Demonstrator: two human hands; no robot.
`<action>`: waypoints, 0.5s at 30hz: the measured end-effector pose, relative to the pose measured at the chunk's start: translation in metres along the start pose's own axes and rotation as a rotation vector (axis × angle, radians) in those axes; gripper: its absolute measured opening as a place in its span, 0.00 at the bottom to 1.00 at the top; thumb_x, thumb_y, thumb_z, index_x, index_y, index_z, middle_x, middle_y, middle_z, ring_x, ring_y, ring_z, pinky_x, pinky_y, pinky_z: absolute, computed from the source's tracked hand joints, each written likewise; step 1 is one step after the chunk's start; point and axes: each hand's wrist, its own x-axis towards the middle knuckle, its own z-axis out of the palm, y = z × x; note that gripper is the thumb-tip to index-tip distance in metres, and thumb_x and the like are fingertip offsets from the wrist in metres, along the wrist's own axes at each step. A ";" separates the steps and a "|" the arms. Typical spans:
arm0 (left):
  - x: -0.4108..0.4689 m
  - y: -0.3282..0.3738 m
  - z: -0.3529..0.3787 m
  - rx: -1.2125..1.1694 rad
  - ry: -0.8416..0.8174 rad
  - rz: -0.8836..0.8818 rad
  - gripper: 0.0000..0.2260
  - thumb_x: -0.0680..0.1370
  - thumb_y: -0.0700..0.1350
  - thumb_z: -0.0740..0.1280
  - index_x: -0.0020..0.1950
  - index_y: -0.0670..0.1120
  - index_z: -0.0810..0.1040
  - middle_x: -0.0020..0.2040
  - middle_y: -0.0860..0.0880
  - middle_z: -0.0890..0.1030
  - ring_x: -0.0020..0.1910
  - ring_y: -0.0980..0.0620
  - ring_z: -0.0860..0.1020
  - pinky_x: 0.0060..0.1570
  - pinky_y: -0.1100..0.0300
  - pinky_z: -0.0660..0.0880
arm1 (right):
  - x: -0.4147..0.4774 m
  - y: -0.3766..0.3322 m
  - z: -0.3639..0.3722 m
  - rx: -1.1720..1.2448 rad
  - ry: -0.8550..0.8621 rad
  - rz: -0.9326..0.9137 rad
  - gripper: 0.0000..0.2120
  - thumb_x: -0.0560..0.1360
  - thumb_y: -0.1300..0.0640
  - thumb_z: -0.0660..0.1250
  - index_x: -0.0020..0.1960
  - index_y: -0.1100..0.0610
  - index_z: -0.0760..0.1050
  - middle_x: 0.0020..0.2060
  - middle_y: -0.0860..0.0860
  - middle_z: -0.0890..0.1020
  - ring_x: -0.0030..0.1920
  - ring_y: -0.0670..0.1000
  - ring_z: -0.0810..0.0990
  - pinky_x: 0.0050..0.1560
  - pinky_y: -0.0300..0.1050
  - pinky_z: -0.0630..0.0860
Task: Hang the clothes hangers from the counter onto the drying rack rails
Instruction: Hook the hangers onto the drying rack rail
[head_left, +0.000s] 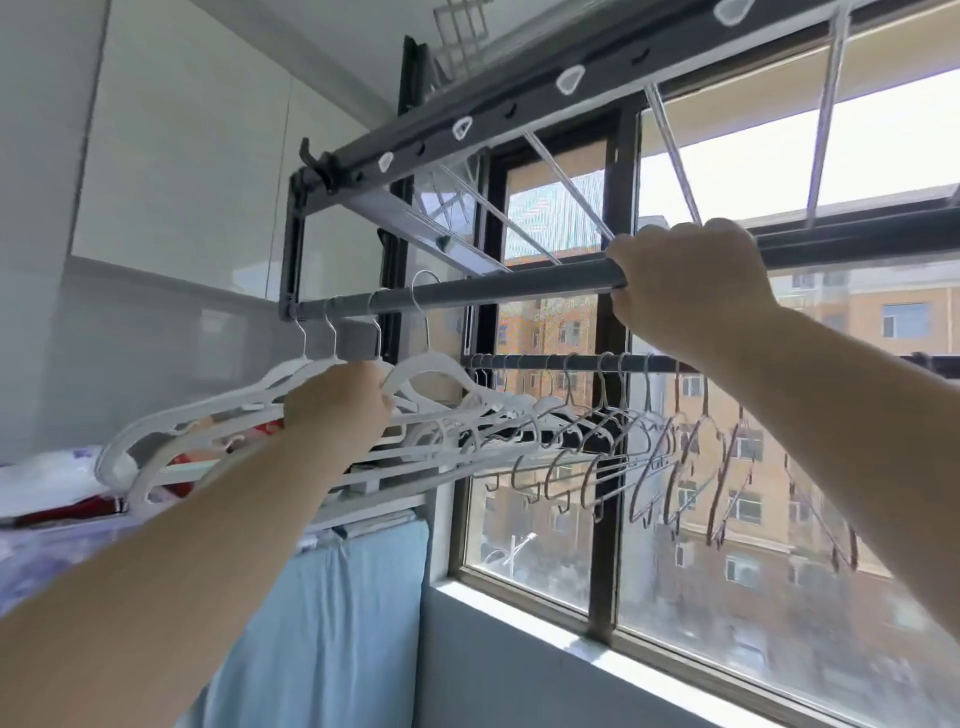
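Note:
A grey near rail (493, 288) of the drying rack runs across the upper middle. My right hand (685, 280) grips it near its right part. Several white plastic hangers (208, 415) hang by their metal hooks at the rail's left end. My left hand (337, 410) holds the neck of one white hanger (431, 371), whose hook sits over the rail. A second, lower rail (623, 362) by the window carries several white and bare metal hangers (649, 457).
A dark upper rack beam (519, 104) with white plugs slants overhead. Window panes (545, 519) and a sill (545, 618) lie ahead. A blue cloth (332, 613) hangs below left. Bags and packages (57, 483) lie on a surface at the left.

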 end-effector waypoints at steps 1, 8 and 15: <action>0.001 0.002 -0.001 0.000 -0.018 -0.006 0.07 0.79 0.44 0.58 0.43 0.48 0.72 0.31 0.50 0.70 0.32 0.50 0.71 0.33 0.60 0.66 | 0.000 -0.001 0.000 -0.001 -0.005 0.008 0.10 0.79 0.57 0.54 0.58 0.57 0.70 0.44 0.54 0.75 0.46 0.56 0.76 0.43 0.46 0.60; -0.005 0.004 -0.004 -0.024 -0.054 -0.007 0.08 0.79 0.45 0.59 0.54 0.47 0.75 0.41 0.45 0.78 0.47 0.42 0.78 0.45 0.54 0.72 | -0.002 -0.002 -0.006 0.012 -0.026 0.032 0.11 0.79 0.58 0.55 0.58 0.58 0.70 0.50 0.55 0.77 0.51 0.57 0.76 0.47 0.47 0.63; -0.014 0.007 -0.012 -0.089 0.046 0.021 0.15 0.78 0.48 0.60 0.64 0.48 0.72 0.56 0.48 0.78 0.52 0.47 0.76 0.46 0.56 0.69 | -0.008 -0.013 -0.009 -0.006 -0.114 0.066 0.19 0.78 0.55 0.56 0.67 0.58 0.61 0.61 0.57 0.70 0.62 0.58 0.68 0.61 0.51 0.62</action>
